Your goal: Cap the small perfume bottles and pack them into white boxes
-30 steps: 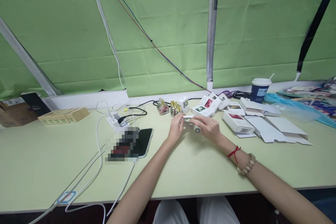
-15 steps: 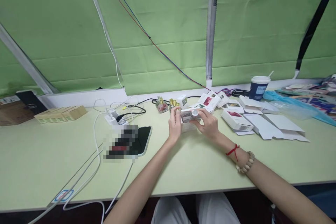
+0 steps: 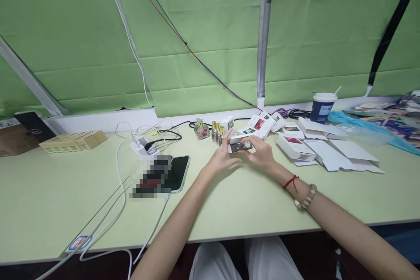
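Note:
A small glass bottle with a round silver cap (image 3: 246,144) shows dark against the edge of a small white box (image 3: 235,139). How far the bottle sits inside the box I cannot tell. My right hand (image 3: 260,154) grips them from the right, fingers closed near the cap. At the left end is my left hand (image 3: 220,155), its thumb and fingers spread apart around the box edge, the thumb below and clear of it. Just behind my left fingers stand several gold-capped bottles (image 3: 214,130). Another group of bottles (image 3: 201,130) is farther left.
Printed white cartons (image 3: 259,124) and flat cardboard (image 3: 337,155) lie right, near a paper cup (image 3: 323,107) and blue plastic bag (image 3: 344,118). A phone (image 3: 180,175), power strip (image 3: 141,146) and white cables (image 3: 122,201) are left. Yellow boxes (image 3: 72,141) sit far left.
My left fingers have spread, and the thumb has come out below the box. The box and bottle have tipped, so the white side beneath the bottle no longer shows.

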Motion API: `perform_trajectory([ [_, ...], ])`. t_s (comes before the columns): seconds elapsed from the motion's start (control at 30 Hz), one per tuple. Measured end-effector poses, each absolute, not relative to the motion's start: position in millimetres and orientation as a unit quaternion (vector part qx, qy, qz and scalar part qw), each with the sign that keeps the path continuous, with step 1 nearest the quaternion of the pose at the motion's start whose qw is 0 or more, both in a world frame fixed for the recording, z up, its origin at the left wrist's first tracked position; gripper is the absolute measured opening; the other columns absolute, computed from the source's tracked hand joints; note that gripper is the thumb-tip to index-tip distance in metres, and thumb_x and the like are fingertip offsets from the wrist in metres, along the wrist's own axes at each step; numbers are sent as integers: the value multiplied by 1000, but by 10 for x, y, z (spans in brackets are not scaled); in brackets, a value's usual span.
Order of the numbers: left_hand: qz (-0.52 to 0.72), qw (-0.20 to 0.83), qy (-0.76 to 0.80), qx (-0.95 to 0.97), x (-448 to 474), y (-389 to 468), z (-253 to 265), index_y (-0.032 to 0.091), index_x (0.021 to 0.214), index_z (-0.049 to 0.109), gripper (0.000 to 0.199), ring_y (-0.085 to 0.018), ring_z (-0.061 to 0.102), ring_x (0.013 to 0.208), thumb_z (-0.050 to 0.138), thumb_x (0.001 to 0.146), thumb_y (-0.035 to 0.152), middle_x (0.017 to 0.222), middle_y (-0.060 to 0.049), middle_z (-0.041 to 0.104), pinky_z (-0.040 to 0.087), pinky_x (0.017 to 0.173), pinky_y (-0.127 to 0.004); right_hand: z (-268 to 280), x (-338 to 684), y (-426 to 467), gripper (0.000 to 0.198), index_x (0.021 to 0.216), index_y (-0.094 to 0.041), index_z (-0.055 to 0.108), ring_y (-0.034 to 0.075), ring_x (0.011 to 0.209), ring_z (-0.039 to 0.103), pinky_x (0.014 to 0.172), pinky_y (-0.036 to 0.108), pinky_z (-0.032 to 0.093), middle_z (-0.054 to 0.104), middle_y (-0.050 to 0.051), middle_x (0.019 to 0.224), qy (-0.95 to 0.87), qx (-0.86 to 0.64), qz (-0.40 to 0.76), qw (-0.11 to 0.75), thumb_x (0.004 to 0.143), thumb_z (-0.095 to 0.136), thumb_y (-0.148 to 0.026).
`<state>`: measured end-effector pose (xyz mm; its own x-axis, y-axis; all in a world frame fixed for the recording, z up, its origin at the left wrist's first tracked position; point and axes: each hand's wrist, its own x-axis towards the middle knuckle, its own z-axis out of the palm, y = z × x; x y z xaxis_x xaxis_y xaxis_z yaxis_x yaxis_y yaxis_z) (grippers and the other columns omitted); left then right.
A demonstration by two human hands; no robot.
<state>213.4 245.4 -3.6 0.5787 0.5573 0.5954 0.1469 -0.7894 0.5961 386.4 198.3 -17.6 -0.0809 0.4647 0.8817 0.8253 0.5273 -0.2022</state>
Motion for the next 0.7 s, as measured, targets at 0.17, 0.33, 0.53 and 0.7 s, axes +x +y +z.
perform_trajectory([
  [0.17, 437, 227, 242, 836, 2131, 2433, -7, 21, 141, 19, 75, -20, 58, 100, 60, 77, 26, 112, -11, 60, 48, 78, -30, -152, 3905, 1985, 35, 108, -20, 56, 18, 73, 60, 64, 29, 47, 66, 6, 95, -687, -465, -178, 530, 81, 59, -43],
  [0.33, 476, 212, 276, 808, 2205, 2324, 15, 21, 136, 31, 66, -13, 57, 72, 59, 77, 29, 93, -5, 62, 45, 59, -22, -62, 3901, 1957, 38, 114, -21, 50, 15, 67, 55, 58, 27, 46, 63, 6, 106, -687, -454, -113, 555, 81, 58, -38],
  [0.53, 483, 212, 301, 795, 2233, 2310, -9, 25, 139, 30, 68, -3, 34, 45, 59, 78, 31, 85, -1, 58, 31, 43, -17, 24, 3836, 1906, 35, 111, -21, 49, 18, 81, 58, 64, 29, 45, 61, 7, 104, -676, -497, -97, 536, 82, 52, -40],
  [0.7, 489, 211, 283, 798, 2250, 2306, -13, 26, 139, 31, 66, -6, 42, 54, 58, 80, 36, 89, -4, 59, 34, 46, -17, 69, 3768, 1855, 32, 103, -20, 55, 19, 82, 57, 62, 28, 43, 61, 6, 95, -635, -552, -102, 531, 85, 49, -45],
])
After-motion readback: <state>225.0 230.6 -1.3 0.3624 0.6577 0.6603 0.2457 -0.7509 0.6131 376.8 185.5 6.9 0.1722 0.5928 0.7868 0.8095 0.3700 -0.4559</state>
